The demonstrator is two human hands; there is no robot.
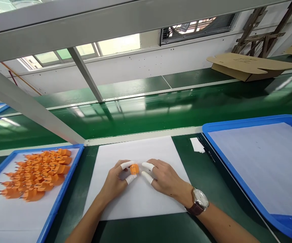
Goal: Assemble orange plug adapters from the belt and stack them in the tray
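Between the thumb and index finger of my left hand (117, 178) is a small orange plastic part (134, 169), held over a white paper sheet (135, 202). Close to its right side is my right hand (164, 178), thumb and index finger apart with a gap between them. White finger cots cover the thumb and index finger of both hands. A blue-rimmed tray (78, 152) at the left holds many orange parts (42, 172) in rows, with thin dark tips pointing left. The held part's finer details are too small to make out.
At the right lies a second blue tray (211, 126) lined with white paper. A torn white paper scrap (197, 145) rests beside it. Behind the table runs a green conveyor belt (146, 114), with a cardboard box (252, 65) beyond. A grey metal frame (47, 114) stands at the left.
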